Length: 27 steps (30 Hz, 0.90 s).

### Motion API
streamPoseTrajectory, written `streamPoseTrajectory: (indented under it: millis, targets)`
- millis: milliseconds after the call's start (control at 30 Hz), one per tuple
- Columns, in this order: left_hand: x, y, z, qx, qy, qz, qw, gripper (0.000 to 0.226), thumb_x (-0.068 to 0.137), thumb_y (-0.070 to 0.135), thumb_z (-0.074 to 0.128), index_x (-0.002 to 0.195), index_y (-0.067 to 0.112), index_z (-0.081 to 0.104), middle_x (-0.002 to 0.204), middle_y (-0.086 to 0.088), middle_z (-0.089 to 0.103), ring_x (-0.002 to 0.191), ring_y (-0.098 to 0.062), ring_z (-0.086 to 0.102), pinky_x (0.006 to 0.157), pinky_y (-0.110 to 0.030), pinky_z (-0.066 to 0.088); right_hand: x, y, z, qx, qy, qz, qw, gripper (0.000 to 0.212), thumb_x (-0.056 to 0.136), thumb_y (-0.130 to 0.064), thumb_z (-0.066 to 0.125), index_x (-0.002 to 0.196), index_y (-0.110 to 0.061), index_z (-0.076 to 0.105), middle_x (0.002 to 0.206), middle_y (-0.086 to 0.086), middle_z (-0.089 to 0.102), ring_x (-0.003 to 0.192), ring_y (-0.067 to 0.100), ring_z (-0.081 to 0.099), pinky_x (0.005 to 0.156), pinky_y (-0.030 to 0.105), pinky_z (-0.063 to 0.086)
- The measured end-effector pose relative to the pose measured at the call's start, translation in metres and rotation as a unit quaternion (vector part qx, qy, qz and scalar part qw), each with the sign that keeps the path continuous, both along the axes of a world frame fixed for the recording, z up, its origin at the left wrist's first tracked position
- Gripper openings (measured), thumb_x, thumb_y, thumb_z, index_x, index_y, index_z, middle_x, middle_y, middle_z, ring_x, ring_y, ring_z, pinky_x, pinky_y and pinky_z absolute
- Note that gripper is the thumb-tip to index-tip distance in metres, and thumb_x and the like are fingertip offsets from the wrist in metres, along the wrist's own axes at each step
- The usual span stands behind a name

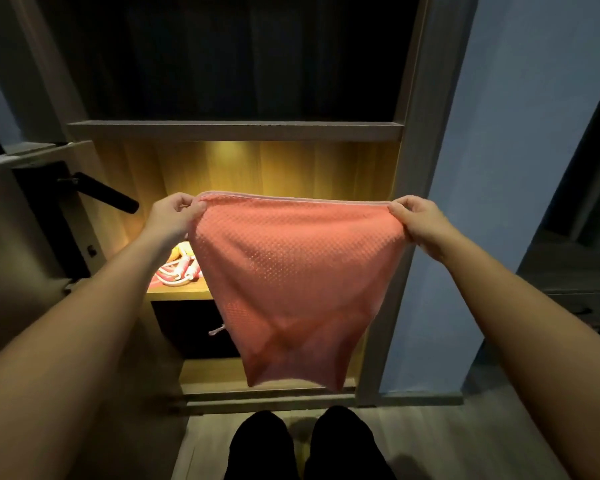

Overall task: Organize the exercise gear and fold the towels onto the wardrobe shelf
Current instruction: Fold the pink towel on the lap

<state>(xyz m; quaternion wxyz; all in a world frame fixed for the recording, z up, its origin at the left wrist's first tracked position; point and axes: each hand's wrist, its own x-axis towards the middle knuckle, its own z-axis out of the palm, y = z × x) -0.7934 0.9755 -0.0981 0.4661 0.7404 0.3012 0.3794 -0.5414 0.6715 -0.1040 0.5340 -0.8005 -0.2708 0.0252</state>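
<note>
Dim room, blue wall to the right. Open wooden wardrobe (pixel 236 130) ahead, one compartment lit warm yellow from above. Lit wooden shelf (pixel 182 293) carries pink-and-white corded exercise gear (pixel 179 270) at its left end; the rest of the shelf is hidden behind the cloth.

Salmon-pink waffle-weave towel (pixel 291 271) hangs in the air in front of the lit shelf, and I cannot see it touching the shelf. Top hem is taut and about level between both hands. Lower part sags to a narrow bottom edge, with diagonal creases.

Left hand (pixel 174 216): fingers (pixel 184 202) curled tight, pinching the upper left corner against the thumb. Right hand (pixel 420 220): fingers (pixel 404 204) curled likewise, pinching the upper right corner. Neither hand holds anything else.

Judgement: step in hand is squaring the towel before a fold. To do it well: hold the top hem taut, let the bottom hang free so the creases drop out, bring the two corners together edge on edge, check the hems align, then lay it on the shelf beside the gear, not on it.
</note>
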Motion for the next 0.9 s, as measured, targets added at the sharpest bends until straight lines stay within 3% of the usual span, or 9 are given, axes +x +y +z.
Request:
streamPoseTrajectory:
  millis: [67, 200, 400, 533, 633, 733, 900]
  targets:
    - [-0.009, -0.004, 0.001, -0.01, 0.003, -0.011, 1.0, 0.01, 0.095, 0.024, 0.061, 0.089, 0.016, 0.063, 0.097, -0.004, 0.064, 0.087, -0.018, 0.064, 0.063, -0.027, 0.054, -0.006, -0.009, 0.001, -0.017, 0.056, 0.055, 0.997, 0.017, 0.101, -0.027, 0.049, 0.101, -0.019, 0.064, 0.095, 0.002, 0.061, 0.084, 0.014, 0.058, 0.064, 0.026, 0.05]
    - [-0.019, -0.01, 0.003, -0.007, 0.01, 0.002, 1.0, 0.009, 0.095, 0.02, 0.06, 0.087, 0.018, 0.061, 0.095, -0.003, 0.064, 0.086, -0.017, 0.065, 0.058, -0.023, 0.054, -0.013, -0.023, 0.005, -0.039, 0.105, 0.116, 0.987, 0.02, 0.101, -0.011, 0.046, 0.098, -0.012, 0.065, 0.097, 0.011, 0.062, 0.093, 0.023, 0.063, 0.083, 0.037, 0.056]
    - [-0.02, -0.022, 0.007, 0.043, 0.059, 0.015, 0.997, 0.011, 0.099, 0.021, 0.053, 0.093, 0.015, 0.061, 0.09, -0.003, 0.064, 0.075, -0.016, 0.062, 0.053, -0.026, 0.047, -0.018, -0.015, 0.006, -0.015, 0.033, -0.006, 0.999, 0.024, 0.101, -0.02, 0.041, 0.095, -0.018, 0.064, 0.087, 0.005, 0.06, 0.073, 0.016, 0.053, 0.061, 0.028, 0.046]
    - [-0.015, -0.025, 0.013, 0.041, 0.072, -0.008, 0.997, 0.011, 0.1, 0.019, 0.051, 0.094, 0.013, 0.059, 0.094, -0.007, 0.063, 0.081, -0.02, 0.063, 0.059, -0.027, 0.049, -0.015, -0.008, 0.008, -0.012, 0.043, -0.015, 0.999, 0.023, 0.102, -0.026, 0.042, 0.099, -0.018, 0.063, 0.093, 0.005, 0.06, 0.086, 0.019, 0.057, 0.075, 0.036, 0.053]
    - [-0.01, -0.023, 0.016, 0.046, 0.081, -0.018, 0.995, 0.009, 0.098, 0.015, 0.053, 0.094, 0.011, 0.061, 0.096, -0.007, 0.062, 0.089, -0.022, 0.061, 0.069, -0.029, 0.052, -0.01, -0.004, 0.01, 0.022, 0.06, -0.009, 0.998, 0.023, 0.103, -0.023, 0.042, 0.093, -0.021, 0.062, 0.092, 0.004, 0.061, 0.086, 0.019, 0.059, 0.075, 0.037, 0.054]
    - [-0.003, -0.022, 0.021, 0.027, 0.047, 0.004, 0.998, 0.01, 0.099, 0.015, 0.053, 0.099, 0.009, 0.062, 0.098, -0.007, 0.062, 0.092, -0.022, 0.062, 0.065, -0.025, 0.05, -0.004, 0.0, 0.013, 0.038, 0.073, -0.001, 0.997, 0.021, 0.103, -0.021, 0.043, 0.101, -0.018, 0.063, 0.095, 0.005, 0.062, 0.089, 0.02, 0.06, 0.08, 0.039, 0.054]
    - [0.002, -0.02, 0.032, -0.029, -0.002, 0.013, 0.999, 0.017, 0.101, 0.015, 0.048, 0.087, 0.01, 0.057, 0.103, -0.011, 0.06, 0.094, -0.023, 0.061, 0.08, -0.032, 0.055, -0.001, 0.006, 0.022, 0.08, 0.064, 0.006, 0.995, 0.02, 0.102, -0.019, 0.043, 0.101, -0.017, 0.063, 0.095, 0.003, 0.062, 0.086, 0.015, 0.059, 0.064, 0.028, 0.049]
